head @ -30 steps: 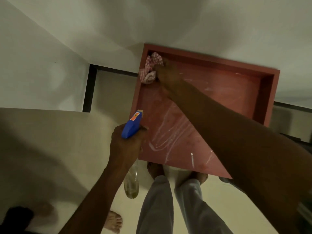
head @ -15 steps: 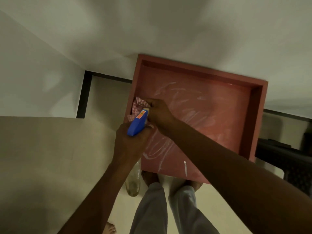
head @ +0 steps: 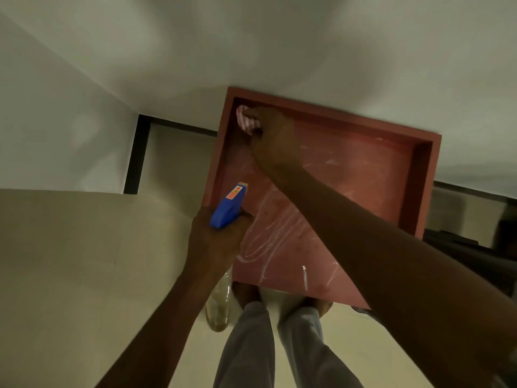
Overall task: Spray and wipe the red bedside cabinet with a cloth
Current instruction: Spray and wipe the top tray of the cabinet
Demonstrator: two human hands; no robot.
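The red bedside cabinet (head: 372,175) stands against the white wall, its top rimmed at the back and both sides and streaked with wet smears. My right hand (head: 275,133) grips a pink-and-white checked cloth (head: 246,120) and presses it into the back left corner of the top. My left hand (head: 215,236) holds a spray bottle with a blue trigger head (head: 228,207) at the cabinet's front left edge. The clear bottle body (head: 219,306) hangs below my hand.
White walls meet in a corner to the left, with a black skirting strip (head: 137,154) at the floor. My legs in grey trousers (head: 265,348) and bare feet stand at the cabinet's front. A dark object (head: 472,256) sits to the right of the cabinet.
My right hand has swept the cloth from the left side near the spray head back up into the far left corner. The left hand with the bottle stays at the front left edge.
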